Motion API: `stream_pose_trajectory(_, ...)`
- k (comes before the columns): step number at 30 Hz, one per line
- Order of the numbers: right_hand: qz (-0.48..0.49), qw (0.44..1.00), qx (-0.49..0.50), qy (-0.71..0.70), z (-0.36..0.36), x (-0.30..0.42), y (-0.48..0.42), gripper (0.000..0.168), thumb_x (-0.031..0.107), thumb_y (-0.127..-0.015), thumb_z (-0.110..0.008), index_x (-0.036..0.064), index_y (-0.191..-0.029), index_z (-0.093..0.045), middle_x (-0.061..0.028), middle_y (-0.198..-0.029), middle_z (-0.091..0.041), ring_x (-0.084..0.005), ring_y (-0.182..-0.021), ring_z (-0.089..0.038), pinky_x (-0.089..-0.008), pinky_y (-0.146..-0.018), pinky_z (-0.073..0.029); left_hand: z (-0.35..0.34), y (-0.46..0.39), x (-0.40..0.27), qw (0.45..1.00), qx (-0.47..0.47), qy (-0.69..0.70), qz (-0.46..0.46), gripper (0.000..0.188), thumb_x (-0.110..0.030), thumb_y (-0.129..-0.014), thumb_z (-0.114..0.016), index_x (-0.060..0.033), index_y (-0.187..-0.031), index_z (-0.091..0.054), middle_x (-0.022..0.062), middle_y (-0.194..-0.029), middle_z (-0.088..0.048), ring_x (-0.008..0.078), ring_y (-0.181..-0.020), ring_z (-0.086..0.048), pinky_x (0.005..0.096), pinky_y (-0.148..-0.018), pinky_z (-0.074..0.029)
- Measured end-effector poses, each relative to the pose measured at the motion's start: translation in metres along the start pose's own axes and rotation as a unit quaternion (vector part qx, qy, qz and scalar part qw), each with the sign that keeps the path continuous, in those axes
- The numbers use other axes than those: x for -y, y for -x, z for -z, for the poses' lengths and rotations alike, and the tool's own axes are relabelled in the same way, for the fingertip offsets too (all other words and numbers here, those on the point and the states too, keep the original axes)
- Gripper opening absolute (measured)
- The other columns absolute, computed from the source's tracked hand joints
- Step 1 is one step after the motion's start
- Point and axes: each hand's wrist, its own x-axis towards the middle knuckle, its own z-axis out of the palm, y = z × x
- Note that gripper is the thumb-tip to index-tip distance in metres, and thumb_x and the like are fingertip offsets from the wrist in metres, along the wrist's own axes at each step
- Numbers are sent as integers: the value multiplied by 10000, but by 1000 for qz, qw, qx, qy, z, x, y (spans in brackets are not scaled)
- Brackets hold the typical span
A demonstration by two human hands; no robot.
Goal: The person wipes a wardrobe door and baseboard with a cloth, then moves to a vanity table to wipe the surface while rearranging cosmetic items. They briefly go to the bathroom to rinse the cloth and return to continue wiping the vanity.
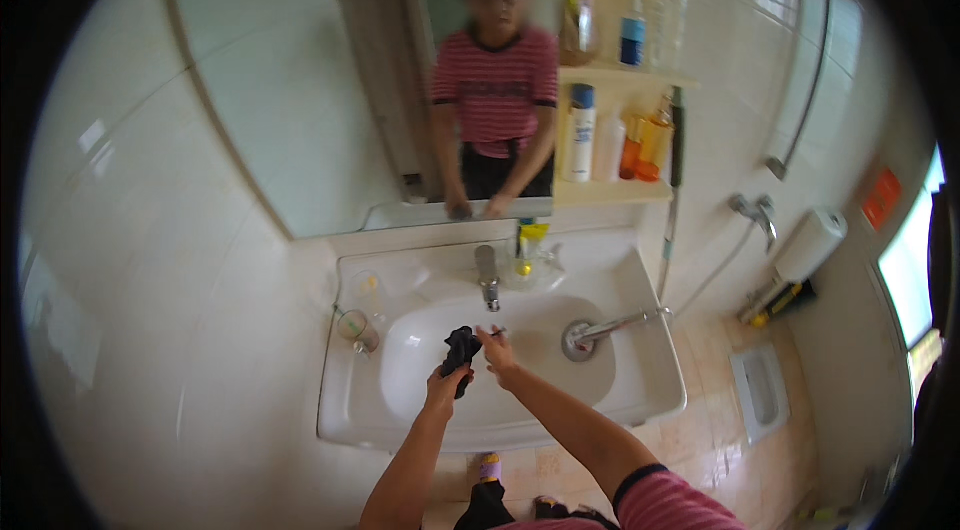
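Observation:
My left hand (448, 384) grips a dark, bunched cloth item (461, 354) above the basin of a white washbasin (480, 417). Just right of the cloth, my right hand (496, 354) is raised with its fingers apart, near the cloth's edge; whether it touches the cloth cannot be told. A small dark thing shows by its fingertips. The chrome faucet (488, 279) stands behind both hands. In the right part of the basin lies a chrome shower head (589, 336).
A glass cup (357, 327) stands on the basin's left rim; a yellow tube (529, 241) stands behind the faucet. Above are a mirror (300, 117) reflecting a person and cream shelves (615, 191) with bottles. A squat toilet (761, 391) is in the floor at right.

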Motion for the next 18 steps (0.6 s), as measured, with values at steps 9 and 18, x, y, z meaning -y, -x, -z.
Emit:
stream_pose_trajectory(9,334,892,14,304,75,-22,38,330,123,-744,-589,8,-1053,-583,-127,-931,-636,-224,-808,-605,-312,-707,-471,-20,148,21,983,-6,177,-51,355,-100,-675,-755,-30,-967,-565,14,-823,-589,106,-724,-552,244,-637,-427)
stream_pose_trajectory(18,-248,820,515,-21,45,-53,177,326,254,-860,-507,105,-1149,-528,-68,-933,-637,-222,-777,-630,-349,-724,-491,107,296,120,988,-82,129,-2,768,-273,-593,-820,22,-1184,-428,102,-1048,-552,171,-939,-547,289,-817,-438)
